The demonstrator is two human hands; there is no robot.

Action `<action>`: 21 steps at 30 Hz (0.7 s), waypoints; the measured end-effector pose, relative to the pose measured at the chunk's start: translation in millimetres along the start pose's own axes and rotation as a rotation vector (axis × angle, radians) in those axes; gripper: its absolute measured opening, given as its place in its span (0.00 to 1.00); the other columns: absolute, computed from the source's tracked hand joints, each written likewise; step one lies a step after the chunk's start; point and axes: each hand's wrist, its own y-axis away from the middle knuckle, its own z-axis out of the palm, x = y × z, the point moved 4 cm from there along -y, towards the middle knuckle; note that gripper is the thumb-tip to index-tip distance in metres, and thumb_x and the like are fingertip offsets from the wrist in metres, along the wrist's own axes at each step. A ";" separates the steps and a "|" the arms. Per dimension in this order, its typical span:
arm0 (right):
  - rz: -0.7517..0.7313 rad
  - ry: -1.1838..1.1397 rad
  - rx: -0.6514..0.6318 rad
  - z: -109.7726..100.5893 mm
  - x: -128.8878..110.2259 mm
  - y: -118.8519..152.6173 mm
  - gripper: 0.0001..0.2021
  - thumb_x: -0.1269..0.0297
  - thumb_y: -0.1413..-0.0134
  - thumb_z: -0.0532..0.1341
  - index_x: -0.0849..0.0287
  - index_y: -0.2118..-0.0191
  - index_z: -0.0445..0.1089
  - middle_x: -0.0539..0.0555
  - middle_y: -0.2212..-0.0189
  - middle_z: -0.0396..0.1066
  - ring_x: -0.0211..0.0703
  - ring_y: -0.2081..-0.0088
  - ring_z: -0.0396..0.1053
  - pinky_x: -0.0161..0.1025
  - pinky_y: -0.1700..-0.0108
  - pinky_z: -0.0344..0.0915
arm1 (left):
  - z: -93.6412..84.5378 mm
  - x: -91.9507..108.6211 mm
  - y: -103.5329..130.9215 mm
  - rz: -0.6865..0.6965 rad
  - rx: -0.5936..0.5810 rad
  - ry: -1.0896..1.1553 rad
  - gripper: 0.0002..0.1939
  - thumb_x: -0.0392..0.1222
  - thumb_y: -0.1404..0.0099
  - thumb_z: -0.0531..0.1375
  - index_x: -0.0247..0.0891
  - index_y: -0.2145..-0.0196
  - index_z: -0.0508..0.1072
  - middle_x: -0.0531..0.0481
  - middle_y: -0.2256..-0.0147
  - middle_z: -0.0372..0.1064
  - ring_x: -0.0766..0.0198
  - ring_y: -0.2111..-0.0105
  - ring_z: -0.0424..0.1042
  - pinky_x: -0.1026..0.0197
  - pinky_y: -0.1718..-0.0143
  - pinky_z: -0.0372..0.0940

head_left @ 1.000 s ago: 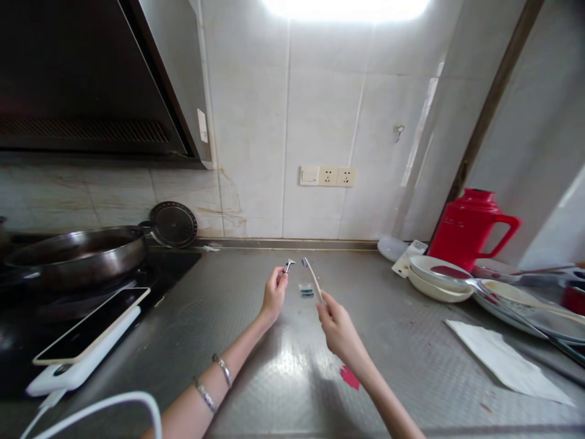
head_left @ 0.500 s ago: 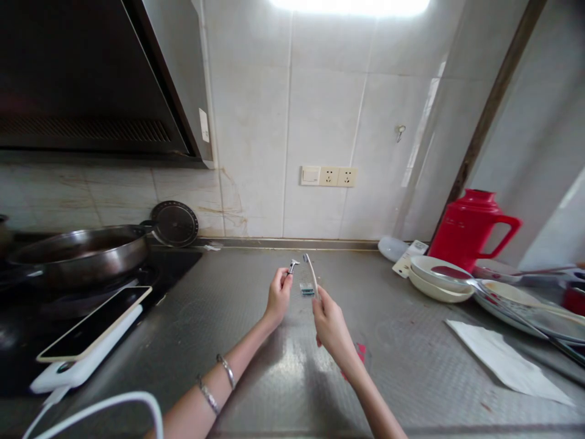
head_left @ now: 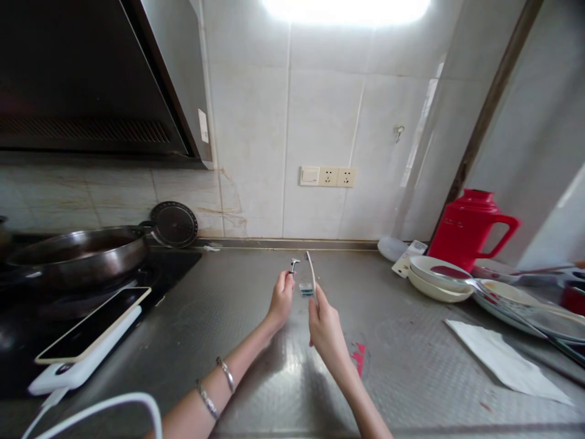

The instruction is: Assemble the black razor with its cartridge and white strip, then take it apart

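Observation:
My left hand (head_left: 281,300) is closed around the handle of a razor (head_left: 294,264), whose silver head points up and to the right. Closed too, my right hand (head_left: 326,322) grips a toothbrush (head_left: 311,268) with a pale handle, held upright with its bristles facing left toward the razor. The two tools are close together but apart. Behind them on the metal counter (head_left: 237,292) lies a small clear case with blue-green strips (head_left: 306,290). A red and clear wrapper (head_left: 359,358) rests beside my right wrist.
At left, a steel pan (head_left: 86,256) stands on the black cooktop, with a phone (head_left: 95,326) on a white power bank in front. To the right are a red thermos (head_left: 466,228), stacked bowls (head_left: 439,292), a plate and white paper (head_left: 503,360).
My right hand has moved slightly left with the toothbrush, uncovering more of the red wrapper. My left hand stays almost in place, still holding the razor.

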 end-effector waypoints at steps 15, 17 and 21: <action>-0.285 0.133 0.074 -3.6 4.7 8.1 0.24 0.63 0.41 0.43 0.63 0.41 0.54 0.62 0.63 0.71 0.44 0.64 0.69 0.37 0.61 0.64 | 7.4 9.5 3.1 -0.039 -0.093 0.173 0.22 0.59 0.43 0.52 0.35 0.66 0.63 0.60 0.81 0.52 0.76 0.86 0.49 0.70 0.87 0.46; -0.294 0.113 0.100 -8.6 4.7 6.1 0.24 0.63 0.41 0.44 0.63 0.41 0.55 0.63 0.60 0.71 0.45 0.61 0.69 0.39 0.60 0.64 | 8.6 9.8 4.2 -0.042 -0.096 0.181 0.22 0.59 0.43 0.53 0.35 0.66 0.63 0.60 0.81 0.52 0.76 0.86 0.50 0.71 0.87 0.46; -0.300 0.103 0.080 -4.4 6.7 8.0 0.23 0.65 0.41 0.44 0.61 0.41 0.56 0.62 0.59 0.71 0.44 0.61 0.69 0.39 0.59 0.64 | 9.0 10.1 4.5 -0.057 -0.096 0.206 0.21 0.59 0.43 0.53 0.35 0.66 0.63 0.60 0.82 0.53 0.76 0.86 0.50 0.70 0.87 0.47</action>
